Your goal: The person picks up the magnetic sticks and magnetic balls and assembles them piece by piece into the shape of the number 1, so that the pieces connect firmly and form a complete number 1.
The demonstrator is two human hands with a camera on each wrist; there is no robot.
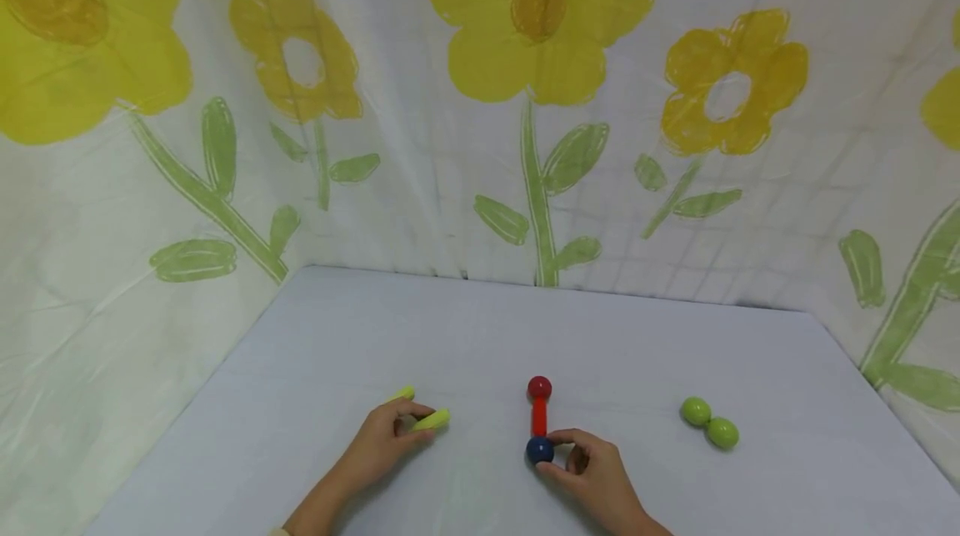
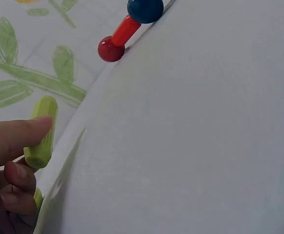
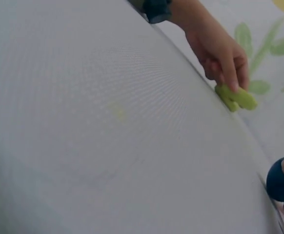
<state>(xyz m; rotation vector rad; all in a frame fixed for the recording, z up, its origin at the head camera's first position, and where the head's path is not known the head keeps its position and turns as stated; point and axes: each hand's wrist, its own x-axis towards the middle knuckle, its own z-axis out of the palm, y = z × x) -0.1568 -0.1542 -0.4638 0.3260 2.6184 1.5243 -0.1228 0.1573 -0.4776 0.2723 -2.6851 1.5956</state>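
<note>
My left hand [image 1: 381,443] pinches a yellow-green rod [image 1: 433,420] between thumb and fingers; in the left wrist view this rod [image 2: 39,152] has long ridged sides. A second yellow-green rod [image 1: 405,393] shows just beyond the same hand, partly hidden by it. Thumb and forefinger of my right hand [image 1: 600,478] grip a dark blue ball [image 1: 538,451]. From that ball a red rod [image 1: 539,418] runs away from me to a red ball [image 1: 539,388], the three in one line. In the right wrist view the blue ball [image 3: 278,183] is partly covered by fingertips.
Two light green balls, a farther one [image 1: 696,411] and a nearer one [image 1: 723,433], sit together right of my right hand. A white cloth covers the table [image 1: 465,328]. Behind and beside it hangs a curtain [image 1: 405,186] with painted yellow flowers.
</note>
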